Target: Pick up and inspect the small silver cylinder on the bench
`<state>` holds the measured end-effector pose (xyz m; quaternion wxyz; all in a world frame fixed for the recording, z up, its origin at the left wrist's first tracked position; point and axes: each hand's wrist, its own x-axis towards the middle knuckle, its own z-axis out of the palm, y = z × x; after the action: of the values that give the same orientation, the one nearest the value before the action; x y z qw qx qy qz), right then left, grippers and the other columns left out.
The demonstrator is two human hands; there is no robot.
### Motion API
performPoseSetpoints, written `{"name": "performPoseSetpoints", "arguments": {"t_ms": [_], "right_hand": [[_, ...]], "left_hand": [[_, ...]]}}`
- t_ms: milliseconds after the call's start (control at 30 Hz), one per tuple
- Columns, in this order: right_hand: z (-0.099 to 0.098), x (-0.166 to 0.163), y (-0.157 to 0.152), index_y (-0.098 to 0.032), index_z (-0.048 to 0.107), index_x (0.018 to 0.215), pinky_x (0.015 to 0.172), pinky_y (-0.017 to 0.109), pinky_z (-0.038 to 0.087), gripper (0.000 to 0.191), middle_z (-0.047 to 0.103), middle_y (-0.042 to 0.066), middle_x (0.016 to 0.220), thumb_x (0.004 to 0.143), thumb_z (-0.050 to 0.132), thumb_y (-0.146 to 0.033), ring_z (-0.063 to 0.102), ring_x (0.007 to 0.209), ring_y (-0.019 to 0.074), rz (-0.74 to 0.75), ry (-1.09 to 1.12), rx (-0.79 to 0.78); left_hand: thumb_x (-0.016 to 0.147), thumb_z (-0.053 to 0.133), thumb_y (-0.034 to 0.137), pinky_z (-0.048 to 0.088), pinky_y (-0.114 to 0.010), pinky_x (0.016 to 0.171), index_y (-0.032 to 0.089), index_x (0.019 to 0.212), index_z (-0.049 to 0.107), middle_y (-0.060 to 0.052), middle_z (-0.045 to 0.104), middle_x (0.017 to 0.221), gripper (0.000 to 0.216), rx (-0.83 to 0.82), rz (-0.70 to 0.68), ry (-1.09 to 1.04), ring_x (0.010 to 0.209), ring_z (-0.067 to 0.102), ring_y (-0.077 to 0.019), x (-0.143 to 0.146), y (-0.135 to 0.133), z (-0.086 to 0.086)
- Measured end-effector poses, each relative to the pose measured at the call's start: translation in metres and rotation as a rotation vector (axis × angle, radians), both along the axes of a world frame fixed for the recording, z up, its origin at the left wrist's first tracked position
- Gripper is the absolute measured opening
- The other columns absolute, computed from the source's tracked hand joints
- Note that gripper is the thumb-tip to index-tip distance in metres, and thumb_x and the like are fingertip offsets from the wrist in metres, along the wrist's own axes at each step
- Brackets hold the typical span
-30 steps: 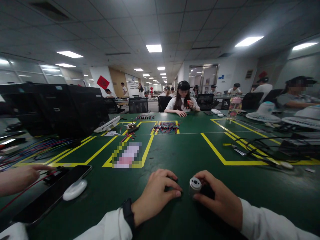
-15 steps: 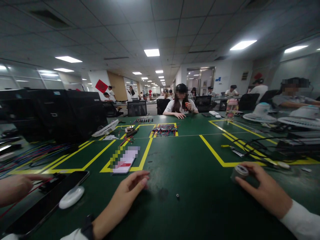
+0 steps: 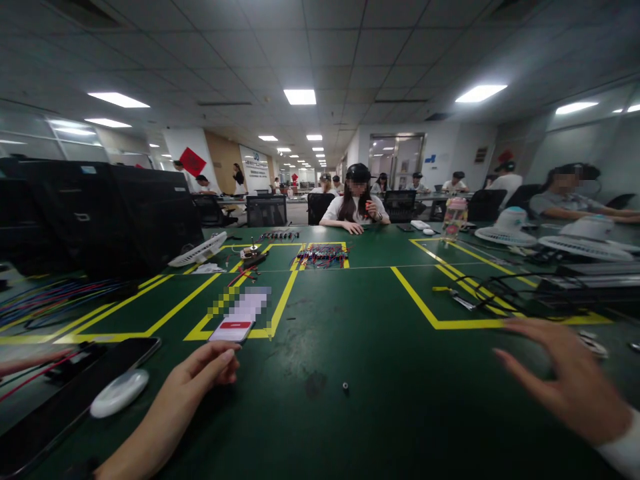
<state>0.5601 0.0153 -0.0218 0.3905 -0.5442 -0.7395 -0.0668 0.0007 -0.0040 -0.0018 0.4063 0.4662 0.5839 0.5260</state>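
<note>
My left hand hovers at the near end of a phone with a lit screen. Its fingers are loosely bent, and I see nothing in them; whether they touch the phone I cannot tell. At the right, my right hand is open, thumb and fingers spread, somewhat blurred. Beside its knuckles lies a round metallic piece, partly hidden. A tiny metal cylinder sits on the green table between my hands.
At left are a dark phone, a white oval case, red wires and another person's hand. Bundled wires lie mid-table. Black cables and white fans are at right. A person sits opposite.
My right hand has let go of the small metallic can it was gripping and has moved right, opening. My left hand has shifted left to the lit phone.
</note>
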Motion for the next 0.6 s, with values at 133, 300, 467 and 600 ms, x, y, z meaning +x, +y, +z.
{"name": "performPoseSetpoints", "arguments": {"t_ms": [133, 300, 467, 600], "right_hand": [[0.008, -0.132, -0.004, -0.023, 0.058, 0.122, 0.1, 0.037, 0.045, 0.037, 0.054, 0.008, 0.123, 0.087, 0.055, -0.034, 0.052, 0.113, 0.0177, 0.438, -0.083, -0.245], [0.018, -0.217, -0.004, -0.023, 0.062, 0.119, 0.098, 0.032, 0.043, 0.034, 0.057, 0.006, 0.118, 0.086, 0.056, -0.026, 0.051, 0.109, 0.0156, 0.772, -0.151, -0.439], [0.016, -0.223, -0.001, -0.018, 0.068, 0.094, 0.087, 0.028, 0.047, 0.022, 0.061, 0.005, 0.1, 0.089, 0.047, -0.02, 0.054, 0.096, 0.0126, 0.769, -0.088, -0.466], [0.021, -0.187, 0.004, -0.018, 0.061, 0.108, 0.084, 0.029, 0.049, 0.026, 0.06, 0.007, 0.102, 0.09, 0.042, -0.019, 0.056, 0.093, 0.0126, 0.633, -0.021, -0.362]], "left_hand": [[0.077, 0.069, 0.042, 0.052, -0.032, 0.071, 0.019, 0.099, 0.069, -0.002, 0.068, 0.081, 0.032, 0.012, -0.006, 0.023, 0.076, 0.064, -0.0208, -0.003, -0.001, -0.003], [0.08, 0.067, 0.039, 0.051, -0.03, 0.07, 0.02, 0.098, 0.068, -0.001, 0.066, 0.08, 0.027, 0.021, -0.042, 0.018, 0.074, 0.062, -0.0189, -0.005, -0.004, -0.004], [0.079, 0.068, 0.039, 0.051, -0.029, 0.069, 0.02, 0.095, 0.07, -0.001, 0.066, 0.077, 0.025, 0.016, -0.051, 0.033, 0.072, 0.062, -0.0189, -0.005, -0.005, -0.003], [0.078, 0.068, 0.039, 0.051, -0.029, 0.07, 0.021, 0.096, 0.07, 0.0, 0.067, 0.078, 0.025, 0.008, -0.055, 0.029, 0.073, 0.062, -0.0184, -0.006, -0.006, -0.002]]}}
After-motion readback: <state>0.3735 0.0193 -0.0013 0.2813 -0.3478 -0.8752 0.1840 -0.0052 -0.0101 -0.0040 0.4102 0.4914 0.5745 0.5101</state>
